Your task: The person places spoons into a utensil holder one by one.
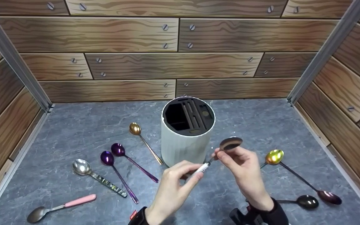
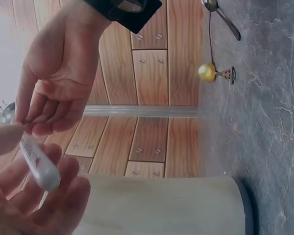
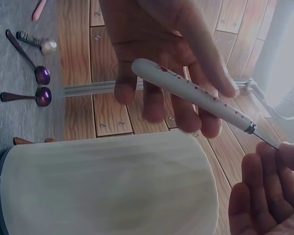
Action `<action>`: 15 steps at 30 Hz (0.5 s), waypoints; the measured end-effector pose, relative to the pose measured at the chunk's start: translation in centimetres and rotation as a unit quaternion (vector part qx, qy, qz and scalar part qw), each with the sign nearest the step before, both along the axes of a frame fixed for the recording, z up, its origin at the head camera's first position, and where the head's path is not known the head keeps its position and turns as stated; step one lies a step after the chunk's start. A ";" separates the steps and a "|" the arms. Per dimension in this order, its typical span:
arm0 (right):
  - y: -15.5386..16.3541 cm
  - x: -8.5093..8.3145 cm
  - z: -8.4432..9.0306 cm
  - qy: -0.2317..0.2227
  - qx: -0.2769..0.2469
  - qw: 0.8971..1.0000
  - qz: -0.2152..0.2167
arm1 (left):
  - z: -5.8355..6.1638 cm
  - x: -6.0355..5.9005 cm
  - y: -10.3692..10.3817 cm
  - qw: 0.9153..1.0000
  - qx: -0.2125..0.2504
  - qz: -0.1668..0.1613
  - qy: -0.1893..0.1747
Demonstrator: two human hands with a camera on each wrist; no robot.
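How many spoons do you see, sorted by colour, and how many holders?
Purple spoons: 3
Gold spoons: 2
Silver spoon: 1
Pink-handled spoon: 1
Black spoon: 1
White-handled spoon, held by both hands: 1
White holder: 1
Total: 10

Both hands are meeting low in the frame's centre. The left hand (image 1: 172, 187) is curling its fingers (image 3: 154, 100) and thumb in a pinch, while the right hand (image 1: 244, 170) is pinching with thumb and fingertips, wrist bent.
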State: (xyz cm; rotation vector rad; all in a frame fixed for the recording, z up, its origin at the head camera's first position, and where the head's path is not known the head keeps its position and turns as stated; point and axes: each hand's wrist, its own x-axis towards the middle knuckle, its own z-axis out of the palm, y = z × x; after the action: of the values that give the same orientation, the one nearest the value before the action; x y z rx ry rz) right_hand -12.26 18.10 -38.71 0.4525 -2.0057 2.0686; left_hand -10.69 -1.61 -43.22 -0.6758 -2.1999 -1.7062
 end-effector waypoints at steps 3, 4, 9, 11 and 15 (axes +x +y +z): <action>-0.1 0.1 -0.1 0.021 0.009 1.000 0.005 | -0.1 0.0 0.0 1.000 -0.017 -0.011 -0.008; -0.1 0.1 -0.2 0.029 0.012 0.999 0.008 | -0.2 0.0 -0.1 1.000 -0.024 -0.013 -0.010; -0.1 0.4 -0.4 0.054 0.017 0.998 0.035 | -0.3 -0.1 0.0 0.998 -0.056 -0.021 -0.020; -0.1 0.4 -0.4 0.063 0.024 0.997 0.040 | -0.4 -0.1 0.1 0.998 -0.061 -0.021 -0.017; 0.0 0.4 -0.4 0.082 0.045 0.995 0.036 | -0.6 -0.1 0.1 0.998 -0.064 -0.018 -0.007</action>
State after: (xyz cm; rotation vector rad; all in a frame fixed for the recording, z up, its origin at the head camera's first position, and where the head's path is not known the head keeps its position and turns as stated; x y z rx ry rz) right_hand -11.89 18.06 -39.11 0.6968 -2.0196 1.9172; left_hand -10.79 -1.48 -43.80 -0.7390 -2.3360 -1.6026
